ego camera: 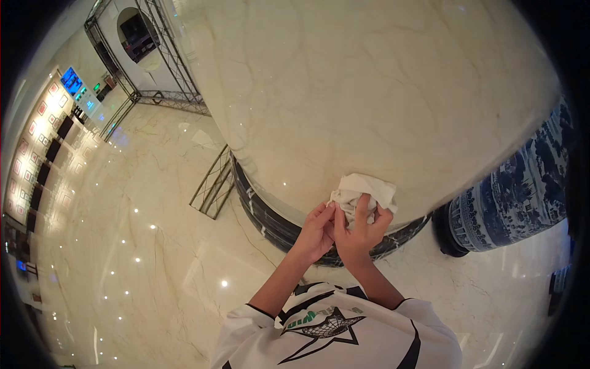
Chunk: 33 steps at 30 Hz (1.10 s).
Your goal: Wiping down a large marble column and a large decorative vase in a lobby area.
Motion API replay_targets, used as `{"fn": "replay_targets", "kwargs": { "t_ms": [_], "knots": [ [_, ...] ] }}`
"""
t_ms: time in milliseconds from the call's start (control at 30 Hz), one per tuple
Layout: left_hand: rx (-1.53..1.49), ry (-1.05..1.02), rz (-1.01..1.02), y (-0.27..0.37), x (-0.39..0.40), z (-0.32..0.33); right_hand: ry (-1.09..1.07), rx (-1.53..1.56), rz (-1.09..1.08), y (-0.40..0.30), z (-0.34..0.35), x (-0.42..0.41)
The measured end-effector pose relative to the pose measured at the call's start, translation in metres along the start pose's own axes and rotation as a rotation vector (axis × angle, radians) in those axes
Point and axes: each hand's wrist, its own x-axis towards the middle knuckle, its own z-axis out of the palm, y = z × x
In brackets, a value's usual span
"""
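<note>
A crumpled white cloth (366, 185) is gathered between my two hands, in front of a polished cream marble column (359, 101). With thumb and fingertips, my left hand (319, 233) pinches the cloth's left edge. My right hand (362, 228) grips its bunched middle and right side, the fingers spread over the folds. Whether the cloth touches the marble cannot be made out. Below the hands curves the column's black, white-veined stone base (272, 223).
To the right of the column stands a large blue-and-white porcelain vase (507, 189) on a dark stand (451, 235). A metal truss frame (170, 60) rises at the upper left, and its foot (213, 184) reaches the column. Glossy marble floor (161, 286) surrounds the base.
</note>
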Motion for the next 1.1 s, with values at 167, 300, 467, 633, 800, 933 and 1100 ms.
{"fn": "replay_targets", "kwargs": {
  "t_ms": [167,300,467,633,800,933,1100],
  "knots": [
    [0.024,0.003,-0.012,0.049,0.000,-0.019,0.050,-0.048,0.020,-0.042,0.033,0.008],
    [0.011,0.058,-0.030,0.079,-0.003,-0.032,0.042,-0.120,-0.013,-0.069,0.053,0.010],
    [-0.017,0.018,-0.081,0.117,0.002,-0.053,0.030,-0.193,-0.048,-0.100,0.079,0.017],
    [0.011,-0.046,-0.115,0.163,0.006,-0.077,0.054,-0.254,-0.033,-0.138,0.113,0.024],
    [0.016,-0.130,-0.187,0.225,0.021,-0.116,0.105,-0.329,0.028,-0.182,0.168,0.029],
    [0.061,-0.180,-0.244,0.276,0.042,-0.151,0.140,-0.411,0.060,-0.217,0.220,0.037],
    [0.032,-0.219,-0.331,0.320,0.062,-0.185,0.079,-0.496,0.066,-0.252,0.264,0.050]
  ]
}}
